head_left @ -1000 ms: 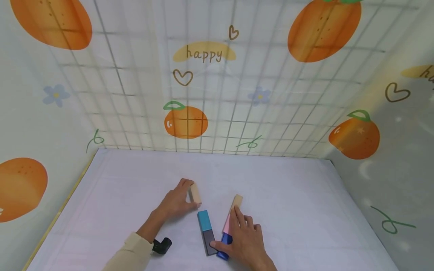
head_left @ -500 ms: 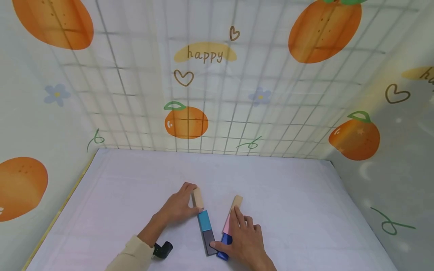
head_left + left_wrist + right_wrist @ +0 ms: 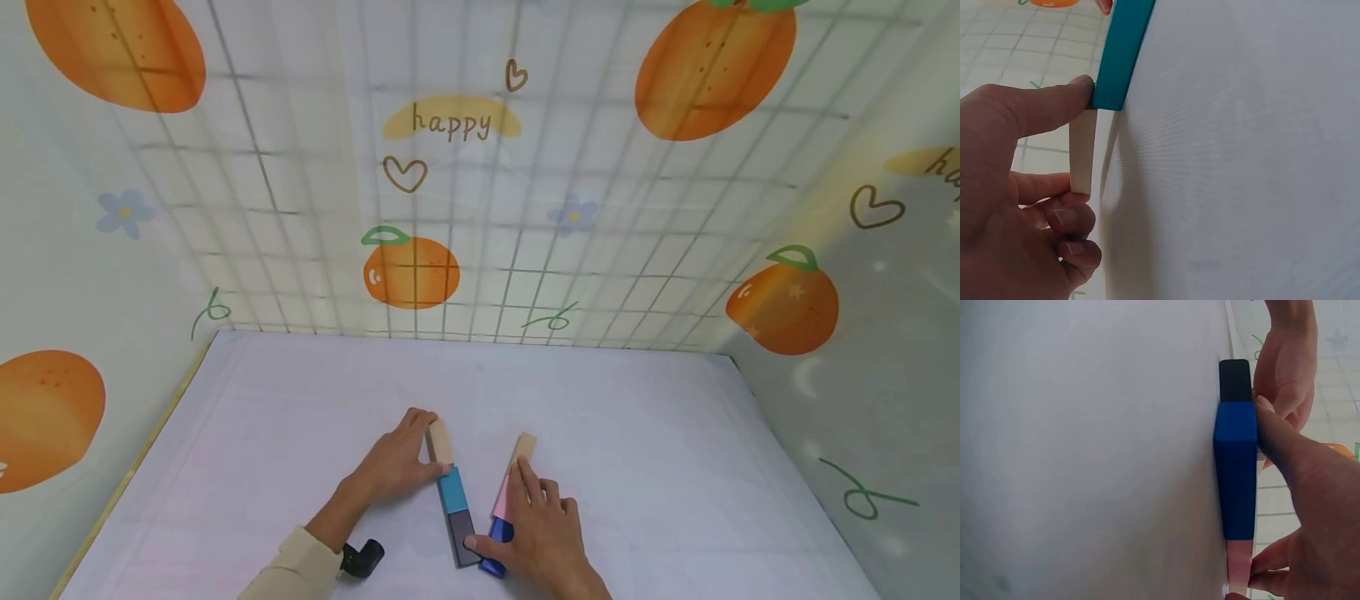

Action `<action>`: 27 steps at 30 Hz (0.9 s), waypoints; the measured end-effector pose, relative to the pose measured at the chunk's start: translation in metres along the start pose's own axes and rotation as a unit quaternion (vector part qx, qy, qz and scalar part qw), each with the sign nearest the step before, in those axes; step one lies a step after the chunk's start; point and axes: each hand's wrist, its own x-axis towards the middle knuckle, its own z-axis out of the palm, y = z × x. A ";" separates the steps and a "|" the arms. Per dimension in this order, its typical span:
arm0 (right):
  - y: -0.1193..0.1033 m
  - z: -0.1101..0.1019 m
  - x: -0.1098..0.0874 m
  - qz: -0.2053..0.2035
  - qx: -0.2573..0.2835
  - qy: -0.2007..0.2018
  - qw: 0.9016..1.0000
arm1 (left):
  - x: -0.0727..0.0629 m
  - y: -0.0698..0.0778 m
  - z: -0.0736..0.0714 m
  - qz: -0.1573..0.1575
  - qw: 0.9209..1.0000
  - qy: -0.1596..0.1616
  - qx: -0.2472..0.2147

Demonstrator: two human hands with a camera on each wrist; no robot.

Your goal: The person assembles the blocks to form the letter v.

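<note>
My left hand (image 3: 393, 465) pinches a beige wooden block (image 3: 441, 442) lengthwise, thumb at the near end and fingers at the far end. In the left wrist view that block (image 3: 1082, 153) meets the end of a teal block (image 3: 1124, 56), with the thumb over the joint. The teal block runs on into a dark grey block (image 3: 462, 533). My right hand (image 3: 546, 529) lies over a second row: a blue block (image 3: 492, 568), a pink block (image 3: 500, 502) and another beige block (image 3: 527, 446). Its thumb touches the grey block; its fingers partly hide the pink one.
Both rows lie on a white-covered table (image 3: 637, 433) and form a narrow V, meeting at the near end. A black angled piece (image 3: 366, 558) shows by the left sleeve (image 3: 296, 562). Behind stands a curtain (image 3: 480, 192) printed with oranges, over a wire grid.
My left hand has brought the beige block nearer and slightly right, closing the gap to the teal block's far end. The right hand has stayed in place.
</note>
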 end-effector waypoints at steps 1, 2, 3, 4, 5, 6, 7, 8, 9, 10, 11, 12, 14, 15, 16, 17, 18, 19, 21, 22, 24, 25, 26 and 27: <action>0.000 0.000 0.000 0.000 0.001 -0.001 1.000 | 0.000 0.000 0.000 -0.001 1.000 0.000 0.001; 0.000 0.000 0.000 0.000 0.002 -0.001 1.000 | 0.000 0.000 0.001 -0.002 1.000 -0.001 0.002; 0.000 0.001 0.000 0.000 0.004 -0.001 1.000 | 0.000 -0.001 0.001 -0.003 1.000 -0.002 0.003; 0.000 0.001 0.000 0.000 0.005 -0.001 1.000 | 0.000 -0.001 0.001 -0.005 1.000 -0.003 0.003; 0.000 0.001 0.000 -0.001 0.005 -0.001 1.000 | 0.000 -0.001 0.002 -0.007 1.000 -0.005 0.003; 0.000 0.002 0.000 -0.001 0.006 0.000 1.000 | 0.000 -0.001 0.002 -0.007 1.000 -0.006 0.004; 0.000 0.002 0.000 -0.001 0.006 0.000 1.000 | 0.000 -0.001 0.002 -0.007 1.000 -0.007 0.005; 0.000 0.002 0.000 -0.001 0.006 0.001 1.000 | 0.000 -0.002 0.002 -0.006 1.000 -0.007 0.007; 0.001 0.003 0.000 -0.001 0.005 0.001 1.000 | 0.000 -0.002 0.002 -0.005 1.000 -0.008 0.008; 0.001 0.003 0.001 -0.002 0.004 0.001 1.000 | -0.001 -0.002 0.002 -0.004 1.000 -0.008 0.010; 0.001 0.003 0.001 -0.002 0.003 0.000 1.000 | -0.001 -0.003 0.002 -0.002 1.000 -0.008 0.012; 0.001 0.003 0.001 -0.003 0.003 0.000 1.000 | -0.001 -0.003 0.002 -0.001 1.000 -0.009 0.014; 0.001 0.003 0.001 -0.005 0.000 0.000 1.000 | -0.001 -0.004 0.002 0.002 1.000 -0.009 0.017; 0.001 0.003 0.000 -0.006 0.000 0.000 1.000 | -0.001 -0.004 0.002 0.003 1.000 -0.010 0.018; 0.001 0.004 0.000 -0.007 0.000 0.001 1.000 | -0.001 -0.004 0.002 0.004 1.000 -0.009 0.019; 0.002 0.004 0.000 -0.008 0.000 0.003 1.000 | -0.001 -0.004 0.002 0.005 1.000 -0.009 0.020; 0.002 0.004 0.000 -0.009 0.000 0.003 1.000 | -0.001 -0.004 0.002 0.007 1.000 -0.007 0.020; 0.002 0.004 0.000 -0.009 -0.001 0.004 1.000 | -0.001 -0.004 0.002 0.010 1.000 -0.005 0.021; 0.002 0.004 0.000 -0.008 0.000 0.004 1.000 | -0.002 -0.003 0.002 0.012 1.000 -0.002 0.022; 0.001 0.004 0.000 -0.007 0.000 0.003 1.000 | -0.002 -0.003 0.002 0.013 1.000 -0.001 0.022; 0.001 0.003 0.000 -0.006 0.000 0.001 1.000 | -0.002 -0.002 0.003 0.013 1.000 0.000 0.022; 0.000 0.003 0.000 -0.005 0.000 0.000 1.000 | -0.002 -0.002 0.003 0.012 1.000 0.000 0.022; 0.000 0.002 0.000 -0.005 0.000 0.000 1.000 | -0.002 -0.002 0.003 0.012 1.000 -0.001 0.022; 0.000 0.002 0.000 -0.004 0.000 -0.001 1.000 | -0.002 -0.001 0.003 0.011 1.000 -0.001 0.022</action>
